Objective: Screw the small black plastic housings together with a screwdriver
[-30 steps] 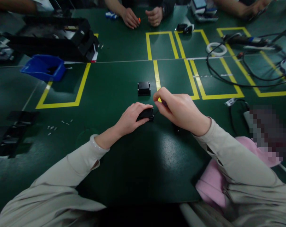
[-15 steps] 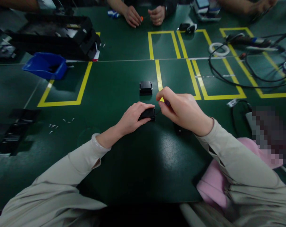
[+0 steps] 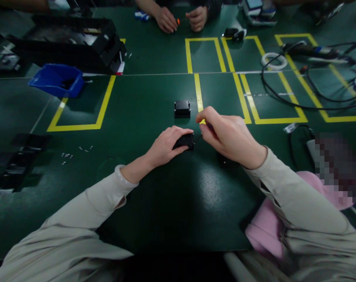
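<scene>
My left hand point(image 3: 165, 147) is closed round a small black box point(image 3: 184, 142) on the green table, thumb on the near side and fingers on the far side. My right hand point(image 3: 229, 135) pinches a thin dark tool point(image 3: 198, 138), whose shaft points at the box's right end; its handle is mostly hidden in my fingers. Just beyond the held box stands a second black box point(image 3: 182, 109) with shiny screws at its sides. Another dark piece point(image 3: 223, 160) lies partly hidden under my right hand. Several small screws point(image 3: 67, 156) are scattered to the left.
A blue bin point(image 3: 58, 80) and black trays point(image 3: 69, 43) sit at the upper left, with dark flat parts point(image 3: 15, 164) below. Across the table are a person's hands point(image 3: 182, 19). Cables point(image 3: 284, 100) and a white ring point(image 3: 274, 61) lie right; a pink cloth point(image 3: 266, 231) is near my right sleeve.
My right hand has shifted slightly right, and more of the tool's thin shaft shows. The left hand keeps its hold on the box. At the upper right, another person's hand has moved back.
</scene>
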